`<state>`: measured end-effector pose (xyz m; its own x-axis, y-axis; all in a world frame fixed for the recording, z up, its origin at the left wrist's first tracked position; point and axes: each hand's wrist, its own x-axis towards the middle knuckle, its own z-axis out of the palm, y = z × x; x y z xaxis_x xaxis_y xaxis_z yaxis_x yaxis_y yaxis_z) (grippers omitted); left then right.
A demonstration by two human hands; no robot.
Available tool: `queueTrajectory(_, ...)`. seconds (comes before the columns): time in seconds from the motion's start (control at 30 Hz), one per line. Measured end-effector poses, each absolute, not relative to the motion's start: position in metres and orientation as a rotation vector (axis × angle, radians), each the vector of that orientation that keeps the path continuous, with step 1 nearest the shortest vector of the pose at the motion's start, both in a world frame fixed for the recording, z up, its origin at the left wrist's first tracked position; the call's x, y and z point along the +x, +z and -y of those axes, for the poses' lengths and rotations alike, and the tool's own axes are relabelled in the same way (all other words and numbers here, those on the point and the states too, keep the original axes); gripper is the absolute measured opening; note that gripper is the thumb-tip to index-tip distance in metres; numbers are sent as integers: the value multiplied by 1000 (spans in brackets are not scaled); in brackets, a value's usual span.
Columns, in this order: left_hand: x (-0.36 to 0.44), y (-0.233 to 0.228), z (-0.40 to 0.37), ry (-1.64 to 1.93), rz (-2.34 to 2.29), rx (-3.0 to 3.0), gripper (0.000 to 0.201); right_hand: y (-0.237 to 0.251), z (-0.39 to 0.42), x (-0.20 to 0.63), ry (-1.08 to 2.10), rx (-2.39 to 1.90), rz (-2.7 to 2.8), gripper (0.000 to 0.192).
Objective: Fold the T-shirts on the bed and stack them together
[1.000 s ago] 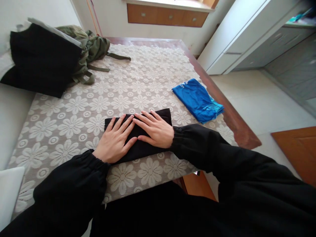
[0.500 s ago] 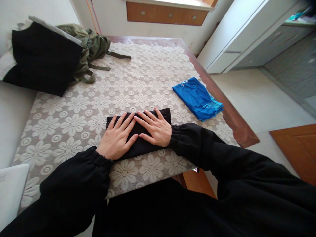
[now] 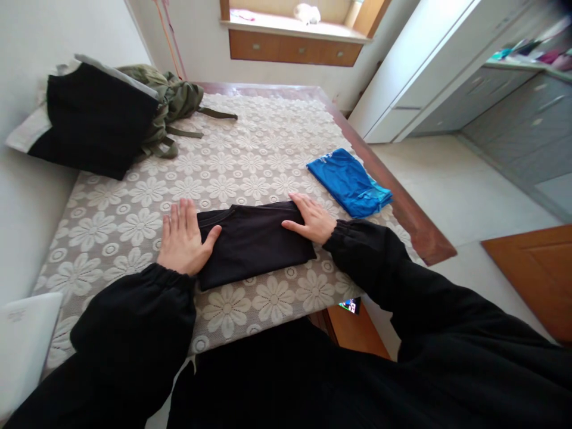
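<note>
A folded black garment (image 3: 257,244) lies flat on the lace tablecloth (image 3: 227,304) near the table's front edge; its exact kind I cannot tell. Along its left end rests my left hand (image 3: 183,241), open, with fingers stretched out and the thumb over the cloth. My right hand (image 3: 314,220) is at the opposite end, fingers extended and thumb lying on the garment's upper right part. Neither hand grips anything. To the right and farther back lies a folded blue garment (image 3: 346,182) with white print at one corner.
Black clothing (image 3: 98,119) is heaped at the back left, against an olive-green backpack (image 3: 179,98) with loose straps. A white object (image 3: 31,345) stands at the left edge. Bare wooden edge (image 3: 420,232) runs along the table's right side. A brown chair (image 3: 357,330) is partly under the front.
My hands have slid apart from the garment's middle to its two ends, the left one leftward and the right one rightward. More of the black cloth shows. The camera view has tilted up slightly.
</note>
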<state>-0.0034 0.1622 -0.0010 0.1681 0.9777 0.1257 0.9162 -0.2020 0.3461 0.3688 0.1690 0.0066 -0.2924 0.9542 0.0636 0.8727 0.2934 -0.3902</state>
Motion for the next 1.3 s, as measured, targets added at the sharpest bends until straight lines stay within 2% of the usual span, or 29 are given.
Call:
queueTrajectory(0.07, -18, -4, -166, 495, -1901, 2225, 101, 9, -171, 388, 403, -1719, 2251, 87)
queueTrajectory(0.13, -27, -3, -165, 450, -1919, 2234, 98, 13, -165, 401, 393, -1731, 2257, 75)
queueTrajectory(0.27, -29, 9, -160, 427, -1924, 2234, 82, 19, -139, 408, 460, -1680, 2285, 58)
queueTrajectory(0.4, -24, 15, -159, 472, -1821, 2218, 60, 17, -124, 398, 591, -1594, 2222, 59)
queueTrajectory(0.67, -21, 25, -167, 618, -1673, 2040, 36, 20, -129, 384, 893, -1608, 1768, 65)
queueTrajectory(0.77, -16, 34, -163, 629, -1609, 1760, 40, 23, -128, 377, 1155, -1557, 1550, 64)
queueTrajectory(0.87, -8, 38, -159, 720, -1446, 1417, 55, 20, -127, 369, 1401, -1423, 1248, 64)
queueTrajectory(0.97, 1, 38, -155, 872, -1327, 1159, 76, 16, -127, 366, 1494, -1308, 995, 70)
queueTrajectory(1.07, 10, 36, -153, 961, -1275, 995, 86, 15, -129, 366, 1506, -1301, 943, 78)
queueTrajectory(1.17, 16, 37, -152, 976, -1195, 841, 86, 15, -132, 366, 1505, -1314, 993, 83)
queueTrajectory(1.3, 20, 40, -148, 850, -1059, 715, 66, 14, -133, 365, 1461, -1322, 1097, 88)
